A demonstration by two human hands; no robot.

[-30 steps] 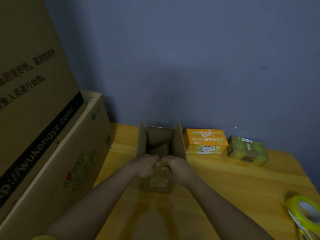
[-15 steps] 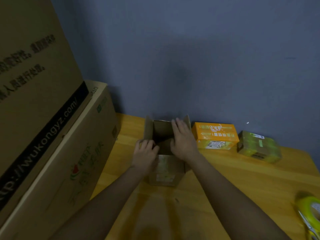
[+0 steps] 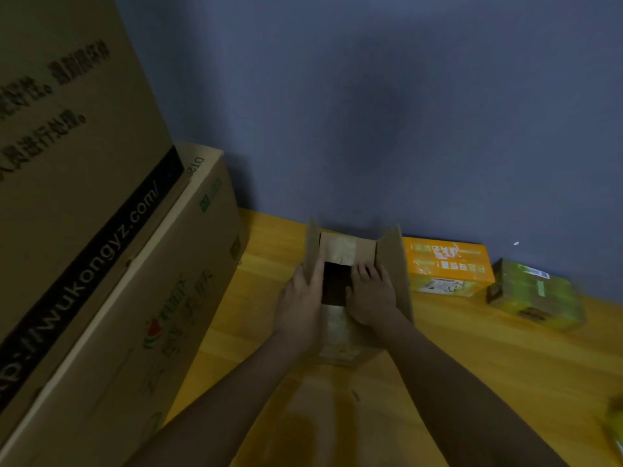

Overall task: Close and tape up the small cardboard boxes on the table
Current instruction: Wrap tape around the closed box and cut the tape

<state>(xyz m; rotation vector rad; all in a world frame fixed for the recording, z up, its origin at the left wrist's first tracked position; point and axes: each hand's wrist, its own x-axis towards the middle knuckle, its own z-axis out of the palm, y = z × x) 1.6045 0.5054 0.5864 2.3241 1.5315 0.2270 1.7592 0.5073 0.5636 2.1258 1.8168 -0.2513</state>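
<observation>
Since half a second ago, we have folded the far flap down, and our hands have shifted onto the side flaps. Our left hand (image 3: 300,305) now lies with straight fingers along the left side flap (image 3: 313,251), and our right hand (image 3: 369,294) rests with relaxed fingers inside the right side flap (image 3: 394,264). Neither hand grips anything. The small cardboard box (image 3: 340,342) stands mid-bench (image 3: 472,365), near the wall, its middle showing as a dark gap (image 3: 333,284). We judge the closing about half done: both side flaps stand upright and no tape is on. The orange box (image 3: 448,267) and green box (image 3: 532,294) lie to its right.
</observation>
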